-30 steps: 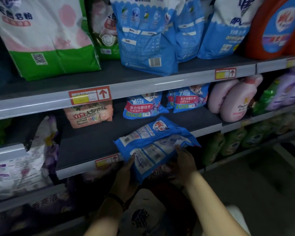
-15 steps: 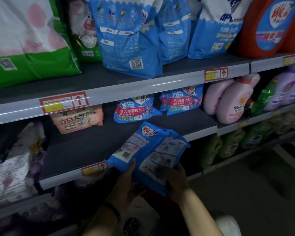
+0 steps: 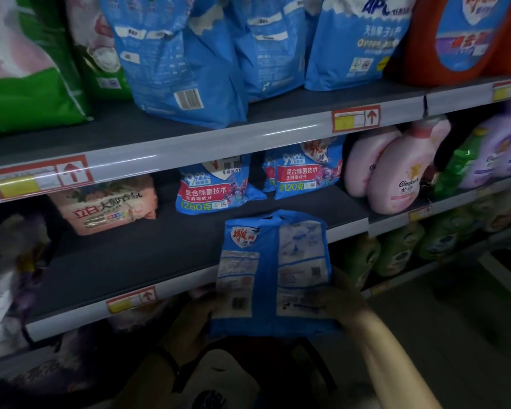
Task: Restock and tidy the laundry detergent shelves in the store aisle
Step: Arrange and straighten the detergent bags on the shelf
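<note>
A blue detergent bag [image 3: 273, 273] stands upright, back side towards me, in front of the middle shelf [image 3: 136, 258]. My left hand [image 3: 196, 315] grips its lower left edge and my right hand [image 3: 344, 296] grips its lower right edge. On the shelf behind it stand two smaller blue bags, one marked 280 [image 3: 216, 187] and one marked 120 [image 3: 306, 172]. A pink bag [image 3: 106, 206] lies at the shelf's back left.
Large blue bags [image 3: 177, 54], green bags [image 3: 27, 69] and an orange jug [image 3: 455, 36] fill the top shelf. Pink bottles [image 3: 396, 172] and purple bottles [image 3: 496, 152] stand at the right. Green bottles [image 3: 396, 249] sit on the lower shelf. A dark basket lies below my arms.
The blue bag has been turned from tilted to upright and lifted a little towards the middle shelf. Both hands keep hold of its lower edges.
</note>
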A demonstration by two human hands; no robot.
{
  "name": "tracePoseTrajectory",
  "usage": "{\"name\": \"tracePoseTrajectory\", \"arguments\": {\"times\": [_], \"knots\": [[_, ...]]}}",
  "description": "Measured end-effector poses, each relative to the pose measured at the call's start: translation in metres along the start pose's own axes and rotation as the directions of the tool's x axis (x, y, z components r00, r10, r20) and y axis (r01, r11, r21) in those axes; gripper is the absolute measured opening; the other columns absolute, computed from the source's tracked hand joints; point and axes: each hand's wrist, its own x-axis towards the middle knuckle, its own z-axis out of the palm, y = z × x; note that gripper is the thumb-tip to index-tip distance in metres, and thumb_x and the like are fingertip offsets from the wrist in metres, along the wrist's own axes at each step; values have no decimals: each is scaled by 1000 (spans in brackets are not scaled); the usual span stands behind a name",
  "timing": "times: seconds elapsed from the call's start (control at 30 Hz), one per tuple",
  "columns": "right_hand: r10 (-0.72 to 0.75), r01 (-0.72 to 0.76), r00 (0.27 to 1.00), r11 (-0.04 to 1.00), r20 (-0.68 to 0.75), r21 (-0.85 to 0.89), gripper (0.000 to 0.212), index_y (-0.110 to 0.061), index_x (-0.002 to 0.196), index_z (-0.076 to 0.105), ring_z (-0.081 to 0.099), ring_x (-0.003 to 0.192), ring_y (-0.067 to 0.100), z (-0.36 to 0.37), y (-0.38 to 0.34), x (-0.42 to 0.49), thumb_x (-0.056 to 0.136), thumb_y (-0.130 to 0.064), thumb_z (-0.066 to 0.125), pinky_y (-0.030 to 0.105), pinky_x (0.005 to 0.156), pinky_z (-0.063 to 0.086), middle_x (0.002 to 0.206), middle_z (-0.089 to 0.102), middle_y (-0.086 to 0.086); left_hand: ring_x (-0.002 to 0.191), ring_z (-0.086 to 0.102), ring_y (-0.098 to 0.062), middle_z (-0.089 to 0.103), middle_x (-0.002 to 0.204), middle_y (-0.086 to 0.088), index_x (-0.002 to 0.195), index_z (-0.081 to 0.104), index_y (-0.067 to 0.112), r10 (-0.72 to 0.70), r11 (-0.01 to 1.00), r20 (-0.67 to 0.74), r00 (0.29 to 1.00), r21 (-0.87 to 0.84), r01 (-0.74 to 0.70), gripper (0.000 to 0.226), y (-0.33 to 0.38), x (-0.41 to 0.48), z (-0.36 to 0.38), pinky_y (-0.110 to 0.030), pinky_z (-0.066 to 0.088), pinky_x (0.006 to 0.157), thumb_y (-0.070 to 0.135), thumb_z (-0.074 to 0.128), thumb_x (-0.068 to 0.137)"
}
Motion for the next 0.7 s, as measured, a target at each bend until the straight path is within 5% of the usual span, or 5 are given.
{"name": "tracePoseTrajectory", "arguments": {"times": [0.17,0.33,0.43,0.57,0.7], "knots": [[-96,99,995,975,23,-198,63,-29,132,61,73,110,22,-23,-5,14,79,5,69,44,83,65,117,76,-2,117,72,-23,76,125,0,125,75,27,79,981,91,993,171,-94,40,5,16,34,-51,50,110,22,84,86],[-184,188,982,969,40,-162,65,-18,128,60,77,99,14,-55,-18,17,85,31,54,25,69,61,107,81,-3,123,67,-16,75,124,15,122,75,40,245,886,42,969,395,-242,50,11,36,68,-47,47,113,48,83,73],[-248,249,969,963,24,-104,58,-17,133,58,76,106,22,-75,-27,35,89,22,61,31,75,64,114,80,3,110,74,-13,79,113,11,116,79,29,372,835,62,926,412,-364,34,18,59,88,-43,57,100,29,83,82],[-313,302,947,944,-73,-131,57,-19,134,59,77,103,26,-95,-47,86,93,20,61,40,73,66,116,79,6,94,75,-1,80,100,17,111,74,23,529,760,44,848,420,-496,27,37,99,125,-15,57,76,2,70,96],[-445,387,891,847,-88,-365,56,-21,139,52,72,107,19,-110,-66,143,95,11,64,37,80,64,129,72,7,108,72,-12,76,115,11,113,70,33,624,674,21,781,490,-553,22,53,149,155,-40,58,99,15,67,101]]}}
